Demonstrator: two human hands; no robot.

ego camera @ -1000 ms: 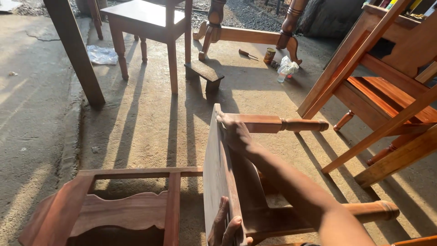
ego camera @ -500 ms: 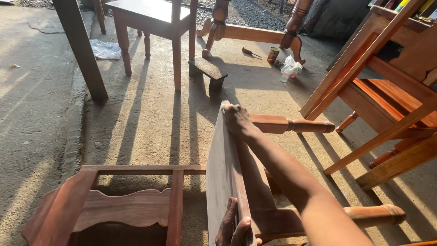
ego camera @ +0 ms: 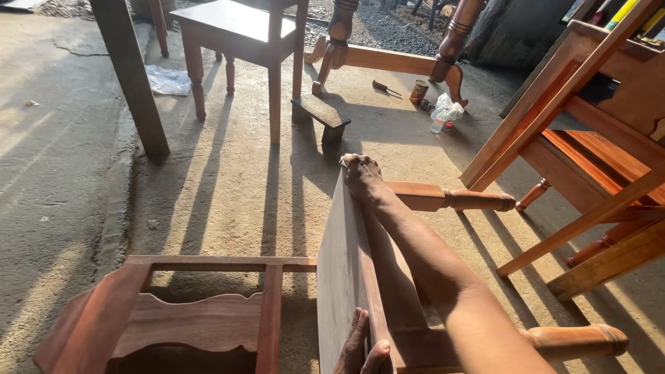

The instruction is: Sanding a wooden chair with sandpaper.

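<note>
A flat wooden panel (ego camera: pixel 343 277) stands on edge on the concrete floor (ego camera: pixel 228 180), part of a small piece of furniture lying on its side, with two turned legs (ego camera: pixel 457 200) sticking out to the right of it. The right hand (ego camera: pixel 361 173) is closed over the far top corner of the panel, fingers wrapped around the edge, with the forearm running along the panel's right face. The left hand (ego camera: pixel 364 346) grips the near end of the panel at the bottom of the view; its fingers lie on the left face and the thumb presses the edge, so it holds the board too.

Just left of the panel, touching it at the near end, lies a reddish wooden frame (ego camera: pixel 166 312) with a scalloped rail, flat on the floor. To the right of the panel stands a slanted red-brown chair frame (ego camera: pixel 589 138), near the turned legs but apart from them. Beyond the panel, further across the floor, a short plank (ego camera: pixel 321 114) rests beside a small table (ego camera: pixel 239 34). Behind that lies a long beam with thick turned posts (ego camera: pixel 388 59). Right of the plank, a tin can (ego camera: pixel 418 91) and a clear plastic bag (ego camera: pixel 447 111) sit close together. A dark wooden post (ego camera: pixel 131 76) rises left of the table, and a crumpled white sheet (ego camera: pixel 166 79) lies between them.
</note>
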